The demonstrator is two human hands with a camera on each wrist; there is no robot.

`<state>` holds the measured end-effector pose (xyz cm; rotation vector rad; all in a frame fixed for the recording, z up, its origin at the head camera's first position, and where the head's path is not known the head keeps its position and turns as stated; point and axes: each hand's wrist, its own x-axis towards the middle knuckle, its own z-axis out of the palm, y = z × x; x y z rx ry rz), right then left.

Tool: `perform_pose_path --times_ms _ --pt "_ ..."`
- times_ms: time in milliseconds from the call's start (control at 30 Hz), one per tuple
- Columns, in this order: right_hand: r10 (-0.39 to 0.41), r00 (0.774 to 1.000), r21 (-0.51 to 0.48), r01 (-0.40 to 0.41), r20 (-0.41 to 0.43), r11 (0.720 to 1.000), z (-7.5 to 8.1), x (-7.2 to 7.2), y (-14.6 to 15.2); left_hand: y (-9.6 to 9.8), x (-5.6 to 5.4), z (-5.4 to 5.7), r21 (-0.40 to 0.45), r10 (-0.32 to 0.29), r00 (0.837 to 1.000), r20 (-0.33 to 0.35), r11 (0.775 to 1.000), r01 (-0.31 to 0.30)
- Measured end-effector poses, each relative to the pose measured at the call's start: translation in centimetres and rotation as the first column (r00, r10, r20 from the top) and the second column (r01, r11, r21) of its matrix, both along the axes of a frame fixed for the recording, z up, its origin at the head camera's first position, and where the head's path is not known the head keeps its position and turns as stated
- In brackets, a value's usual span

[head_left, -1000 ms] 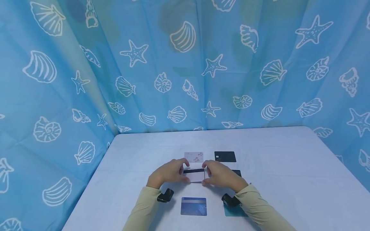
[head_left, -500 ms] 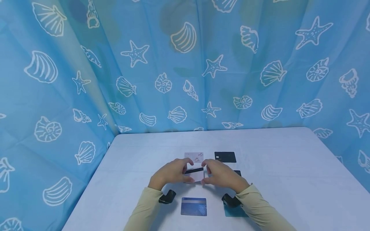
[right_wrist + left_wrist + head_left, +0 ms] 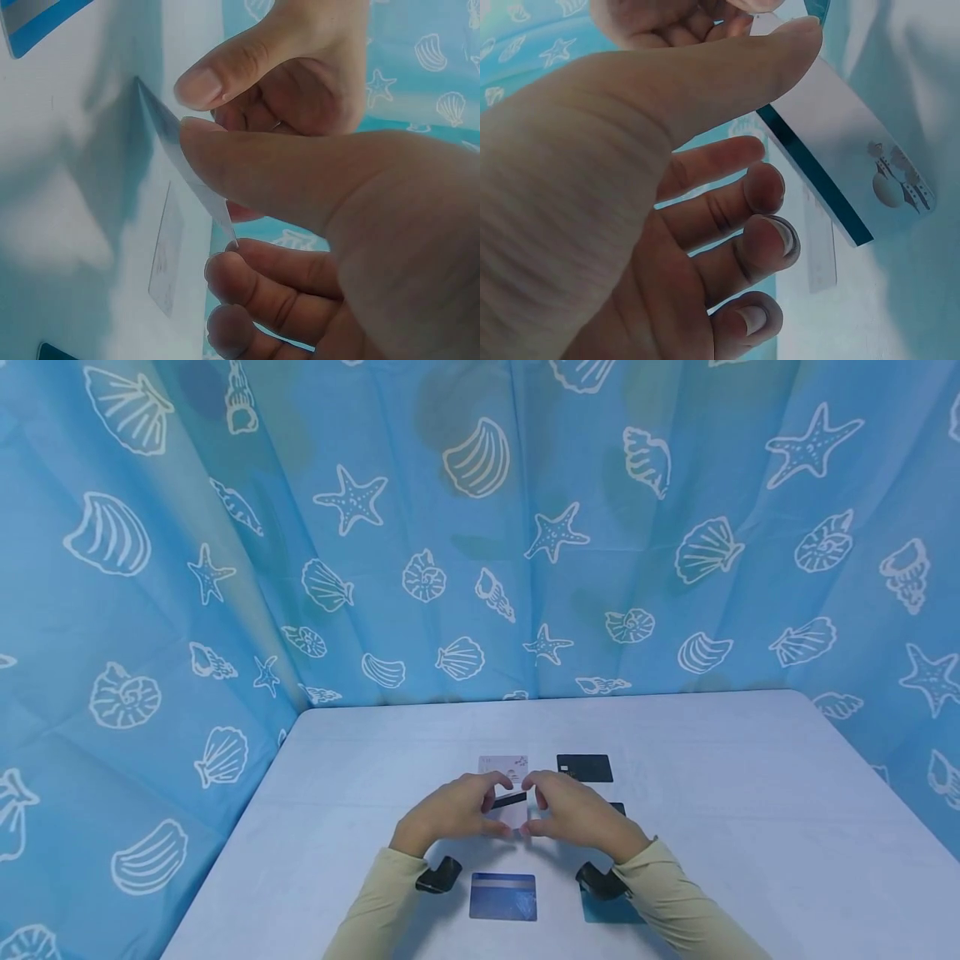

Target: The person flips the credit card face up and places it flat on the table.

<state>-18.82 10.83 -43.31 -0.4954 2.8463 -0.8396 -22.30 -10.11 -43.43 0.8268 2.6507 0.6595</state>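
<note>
A pale card (image 3: 514, 814) with a dark stripe is held above the table, tilted, between my two hands. My left hand (image 3: 453, 810) holds it from the left; its thumb (image 3: 787, 56) lies across the card near one end and the other fingers are bent and spread. From the opposite side my right hand (image 3: 577, 810) holds the card, its thumb (image 3: 206, 146) on the edge. Both thumb tips are close together. In the left wrist view the card's free end, printed with a vase-like picture, juts toward the wrist. The left hand hides part of the card in the head view.
Behind the hands lie a pale printed card (image 3: 491, 766) and a black card (image 3: 585, 768). A dark card (image 3: 618, 808) is mostly hidden behind the right hand. Nearer are a blue card (image 3: 502, 897) and a teal card (image 3: 611, 910), partly covered by the right wrist. A shell-patterned curtain (image 3: 420, 527) surrounds the table.
My left hand has slid right along the card toward the right hand, covering more of it. The striped edge now slopes more. My right hand has barely moved.
</note>
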Motion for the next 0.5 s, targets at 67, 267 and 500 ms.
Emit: perform_pose_path --times_ms 67,267,500 --pt "0.000 1.000 0.002 0.000 -0.002 1.000 0.11 0.04 -0.01 0.10 0.06 0.04 0.004 -0.006 1.000 -0.001 1.000 0.006" --pt "0.004 1.000 0.006 -0.004 -0.008 1.000 0.35 0.19 -0.05 0.38 0.21 0.07 0.010 -0.014 1.000 0.000 1.000 0.014" --pt "0.001 1.000 0.001 -0.001 -0.007 1.000 0.62 0.40 -0.12 0.53 0.18 -0.31 0.002 -0.026 1.000 -0.015 1.000 0.026"
